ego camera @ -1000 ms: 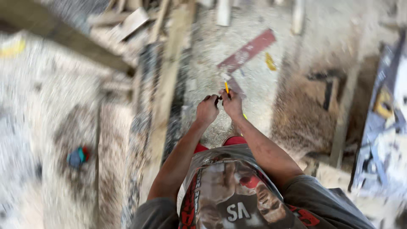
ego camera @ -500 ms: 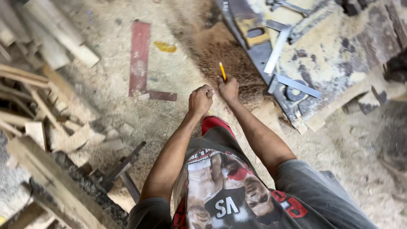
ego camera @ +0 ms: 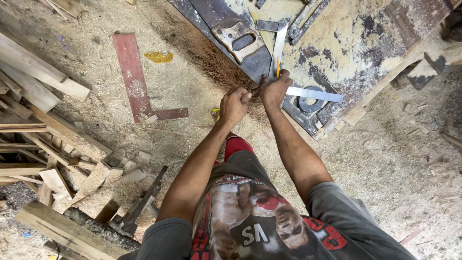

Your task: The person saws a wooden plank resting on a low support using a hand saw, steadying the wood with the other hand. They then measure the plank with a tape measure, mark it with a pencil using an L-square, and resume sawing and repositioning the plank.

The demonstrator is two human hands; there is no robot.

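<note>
The right hand [ego camera: 275, 91] pinches a yellow pencil [ego camera: 277, 69] upright, tip clear of the palm, resting on the metal square [ego camera: 308, 93] at the edge of the dusty bench [ego camera: 365, 43]; the left hand [ego camera: 234, 105] is curled into a fist just beside it — holding what, I cannot tell. A handsaw [ego camera: 238, 41] lies close behind the square, crowding it; red boards [ego camera: 132, 74] and offcuts [ego camera: 57, 178] litter the sawdust floor.
</note>
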